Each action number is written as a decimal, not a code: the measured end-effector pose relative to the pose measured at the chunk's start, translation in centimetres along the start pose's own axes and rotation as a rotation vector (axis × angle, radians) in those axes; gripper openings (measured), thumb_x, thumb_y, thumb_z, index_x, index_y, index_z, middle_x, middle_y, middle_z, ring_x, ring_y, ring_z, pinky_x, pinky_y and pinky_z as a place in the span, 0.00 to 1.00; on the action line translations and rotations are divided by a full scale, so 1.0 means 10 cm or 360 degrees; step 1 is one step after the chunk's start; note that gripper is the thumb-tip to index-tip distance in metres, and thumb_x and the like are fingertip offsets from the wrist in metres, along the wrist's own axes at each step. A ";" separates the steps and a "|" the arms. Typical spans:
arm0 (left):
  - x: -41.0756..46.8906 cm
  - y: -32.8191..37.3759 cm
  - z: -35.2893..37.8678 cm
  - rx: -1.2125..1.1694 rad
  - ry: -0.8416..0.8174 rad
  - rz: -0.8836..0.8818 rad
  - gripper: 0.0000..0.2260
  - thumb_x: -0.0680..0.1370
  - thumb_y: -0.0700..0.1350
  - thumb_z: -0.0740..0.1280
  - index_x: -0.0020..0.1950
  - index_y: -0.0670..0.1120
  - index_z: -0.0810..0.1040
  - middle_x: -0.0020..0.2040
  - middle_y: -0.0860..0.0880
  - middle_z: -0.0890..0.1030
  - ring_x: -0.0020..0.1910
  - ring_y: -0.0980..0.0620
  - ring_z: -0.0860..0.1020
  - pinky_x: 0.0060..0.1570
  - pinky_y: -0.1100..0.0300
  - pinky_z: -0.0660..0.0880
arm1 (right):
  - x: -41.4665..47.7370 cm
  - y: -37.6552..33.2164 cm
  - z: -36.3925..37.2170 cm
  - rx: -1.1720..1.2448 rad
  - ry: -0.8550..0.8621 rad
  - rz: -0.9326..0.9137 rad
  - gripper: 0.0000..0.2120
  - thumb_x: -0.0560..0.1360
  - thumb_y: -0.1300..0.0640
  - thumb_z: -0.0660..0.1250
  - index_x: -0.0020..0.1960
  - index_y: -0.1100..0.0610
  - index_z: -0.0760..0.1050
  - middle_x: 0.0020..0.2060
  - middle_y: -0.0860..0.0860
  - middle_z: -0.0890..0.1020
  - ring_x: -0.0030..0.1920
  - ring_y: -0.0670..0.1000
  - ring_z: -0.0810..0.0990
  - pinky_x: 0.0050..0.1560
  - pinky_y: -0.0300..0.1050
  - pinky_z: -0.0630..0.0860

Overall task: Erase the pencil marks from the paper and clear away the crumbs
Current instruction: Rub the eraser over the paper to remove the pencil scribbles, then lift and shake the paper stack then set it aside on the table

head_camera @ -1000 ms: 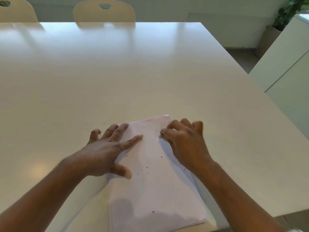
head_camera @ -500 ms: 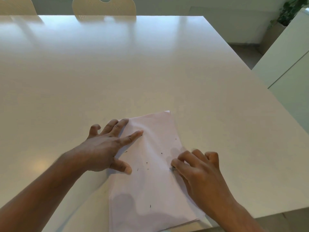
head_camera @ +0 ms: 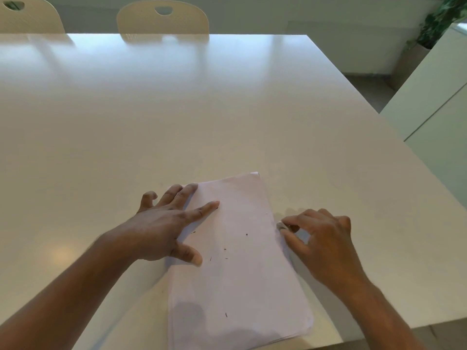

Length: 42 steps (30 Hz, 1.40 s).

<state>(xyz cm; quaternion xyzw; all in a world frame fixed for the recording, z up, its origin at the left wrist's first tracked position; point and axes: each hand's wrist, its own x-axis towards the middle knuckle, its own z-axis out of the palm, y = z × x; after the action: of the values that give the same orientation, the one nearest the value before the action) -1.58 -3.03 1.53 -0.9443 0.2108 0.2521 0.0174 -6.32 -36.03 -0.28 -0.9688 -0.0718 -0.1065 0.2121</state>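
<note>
One thin stack of white paper [head_camera: 242,274] lies lengthwise on the table [head_camera: 177,109]. Its near end reaches the table's near edge, and layered sheet edges show at the near right corner. Five dark crumbs [head_camera: 247,234] are plain on the top sheet: four scattered across the middle and one alone toward the near end. A few fainter specks farther up are too small to count surely.

One small grey eraser [head_camera: 280,226] sits just beside the paper's right edge, off the sheet. The right hand [head_camera: 326,241] has its grip clamped on it, thumb and forefinger pinching it while the other fingers curl behind. I cannot tell whether the eraser touches the table.

The left hand [head_camera: 161,228] has its grip apart. It presses flat on the paper's left edge with fingers spread, the forefinger and thumb on the sheet and the outer fingers on the table.

Bare white tabletop runs wide to the left, beyond and right of the paper. Two pale chairs [head_camera: 163,20] stand at the far edge. To the right, off the table, are one white cabinet [head_camera: 434,102] and one potted plant [head_camera: 439,21].
</note>
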 end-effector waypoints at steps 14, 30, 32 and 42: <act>-0.03 -0.03 0.03 -0.0171 0.0055 0.0034 0.51 0.64 0.84 0.63 0.76 0.79 0.34 0.83 0.54 0.27 0.80 0.52 0.26 0.78 0.40 0.39 | 1.48 0.47 0.22 0.0590 0.0132 0.0661 0.06 0.77 0.51 0.75 0.46 0.54 0.85 0.39 0.47 0.86 0.47 0.53 0.86 0.50 0.45 0.78; -0.01 -0.08 0.08 -0.0249 0.0073 -0.0014 0.62 0.63 0.84 0.65 0.83 0.63 0.31 0.82 0.59 0.26 0.80 0.56 0.25 0.78 0.43 0.37 | 1.28 -0.13 0.36 0.0146 -0.0344 -0.0116 0.19 0.79 0.40 0.69 0.63 0.50 0.83 0.60 0.50 0.80 0.61 0.53 0.80 0.64 0.54 0.77; -0.01 -0.08 0.08 -0.0243 0.0076 -0.0041 0.65 0.64 0.83 0.65 0.83 0.57 0.29 0.81 0.60 0.27 0.79 0.58 0.25 0.76 0.49 0.36 | 1.26 -0.17 0.38 0.0018 -0.0404 -0.0111 0.22 0.79 0.35 0.67 0.64 0.49 0.80 0.62 0.49 0.78 0.64 0.53 0.76 0.66 0.56 0.74; -0.01 -0.06 0.06 -0.0280 0.0071 -0.0030 0.67 0.64 0.83 0.66 0.83 0.53 0.27 0.82 0.61 0.27 0.78 0.59 0.25 0.74 0.51 0.36 | 1.38 -0.28 0.33 0.0135 -0.0554 -0.0057 0.22 0.76 0.38 0.73 0.59 0.53 0.76 0.51 0.48 0.77 0.57 0.54 0.78 0.58 0.51 0.76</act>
<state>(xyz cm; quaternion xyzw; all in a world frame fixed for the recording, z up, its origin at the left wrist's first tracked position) -1.69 -2.31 0.99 -0.9496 0.1791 0.2483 -0.0680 7.07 -30.82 1.15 -0.9613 -0.1292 0.0621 0.2353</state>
